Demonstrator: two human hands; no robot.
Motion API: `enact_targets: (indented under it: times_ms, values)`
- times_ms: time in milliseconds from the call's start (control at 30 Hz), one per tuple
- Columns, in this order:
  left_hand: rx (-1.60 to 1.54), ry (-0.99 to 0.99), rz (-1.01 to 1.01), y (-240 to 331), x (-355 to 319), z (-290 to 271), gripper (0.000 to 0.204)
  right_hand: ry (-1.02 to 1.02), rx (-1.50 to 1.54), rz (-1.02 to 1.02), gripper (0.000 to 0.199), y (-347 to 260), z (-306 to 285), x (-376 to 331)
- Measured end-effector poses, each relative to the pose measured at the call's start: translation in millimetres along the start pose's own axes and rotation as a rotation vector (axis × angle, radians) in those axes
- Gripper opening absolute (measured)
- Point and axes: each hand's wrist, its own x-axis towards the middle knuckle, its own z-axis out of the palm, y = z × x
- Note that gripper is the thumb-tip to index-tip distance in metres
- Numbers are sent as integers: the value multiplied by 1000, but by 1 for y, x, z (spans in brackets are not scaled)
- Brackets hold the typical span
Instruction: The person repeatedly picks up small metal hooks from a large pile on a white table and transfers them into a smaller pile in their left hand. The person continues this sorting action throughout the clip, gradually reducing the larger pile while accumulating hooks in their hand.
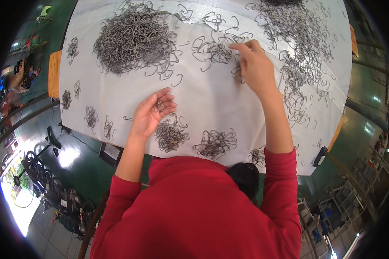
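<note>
Bent grey wire hooks lie in heaps on a pale sheet-covered table. My left hand is turned palm up, its fingers curled loosely around a few small wire hooks. Just below it sits a small heap of hooks near the front edge. My right hand reaches over a loose scatter of hooks in the upper middle. Its index finger stretches left, apart from the thumb, and I see nothing between them. The other fingers of that hand are hidden.
A large hook pile stands at the far left, a wide spread of hooks at the right. Small bundles line the left side. Another heap lies at the front edge. A black object sits at the right corner.
</note>
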Motion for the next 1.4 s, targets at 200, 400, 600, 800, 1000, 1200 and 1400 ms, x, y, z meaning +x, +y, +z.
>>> enact_targets:
  times_ms: [200, 400, 600, 800, 1000, 1200, 1400]
  values:
    - [38, 40, -37, 1, -1, 9, 39, 45, -227, 74, 43, 1, 5, 2]
    - [28, -48, -212, 3, 11, 41, 40, -102, -116, -40, 36, 0, -5, -15]
    - [72, 65, -146, 34, 58, 27, 40, 23, 35, 92, 23, -6, -4, 1]
    - [136, 55, 120, 84, 82, 26, 38, -112, 69, -63, 29, -21, 15, 9]
    - [27, 47, 42, 70, 59, 14, 38, -78, 6, 80, 31, -9, 8, 7]
    - [-159, -97, -84, 34, 31, 14, 39, -39, -15, 143, 25, -14, -7, 11]
    - [-140, -136, -121, 16, 26, 14, 42, -73, 6, 122, 23, -32, 9, -25]
